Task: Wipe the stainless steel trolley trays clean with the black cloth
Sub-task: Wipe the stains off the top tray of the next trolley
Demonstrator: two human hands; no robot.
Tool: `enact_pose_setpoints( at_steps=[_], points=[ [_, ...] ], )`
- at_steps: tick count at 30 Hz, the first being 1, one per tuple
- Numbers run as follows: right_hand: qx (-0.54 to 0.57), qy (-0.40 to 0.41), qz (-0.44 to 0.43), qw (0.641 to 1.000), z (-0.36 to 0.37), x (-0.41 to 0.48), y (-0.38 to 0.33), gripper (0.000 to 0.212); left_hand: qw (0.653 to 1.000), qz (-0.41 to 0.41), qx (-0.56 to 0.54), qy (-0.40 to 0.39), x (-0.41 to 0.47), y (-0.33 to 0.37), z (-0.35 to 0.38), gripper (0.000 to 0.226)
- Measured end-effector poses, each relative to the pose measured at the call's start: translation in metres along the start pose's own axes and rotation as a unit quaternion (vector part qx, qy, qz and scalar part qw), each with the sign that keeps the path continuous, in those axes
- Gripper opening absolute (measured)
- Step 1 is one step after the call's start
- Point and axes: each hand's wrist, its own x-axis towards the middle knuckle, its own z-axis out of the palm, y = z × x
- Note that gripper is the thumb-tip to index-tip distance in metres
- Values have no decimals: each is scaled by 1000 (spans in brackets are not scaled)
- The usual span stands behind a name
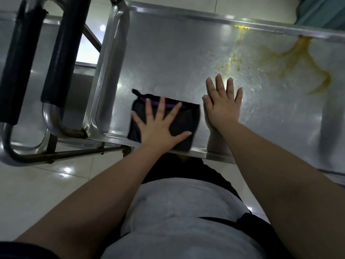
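The stainless steel trolley's top tray fills the upper middle of the view. A folded black cloth with a purple trim lies on the tray near its front left corner. My left hand presses flat on the cloth with fingers spread. Just right of the cloth, my right hand rests flat on the bare steel, fingers straight. Yellow-brown smears run across the tray's far right part, with smaller yellow specks beyond my right fingertips.
The trolley's handle bars with black grips stand to the left of the tray. A lower steel tray shows beneath them. Glossy pale floor tiles surround the trolley. A teal object sits at the top right.
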Motion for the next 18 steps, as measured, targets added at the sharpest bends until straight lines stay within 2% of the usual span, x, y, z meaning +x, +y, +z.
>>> enact_pose_setpoints(
  at_steps=[3,6,9,12,15,18],
  points=[
    [-6,5,-3,1000,1,-5,-4,57,998,-68,2,-12,5,-60,-5,95],
    [-25,1,5,1000,2,-5,-7,58,995,-100,12,-21,3,-75,-5,94],
    [-37,-11,11,999,2,-5,-10,59,995,-101,-1,-25,0,-31,-1,96],
    [-21,-16,-1,1000,-3,-3,-8,56,999,-25,-1,-38,-3,31,3,97],
    [74,-1,-21,997,-14,-1,3,54,998,-8,5,-66,0,63,-2,95],
    [275,48,18,960,-33,-5,6,52,997,14,-42,-64,6,51,-12,83]
  ],
)
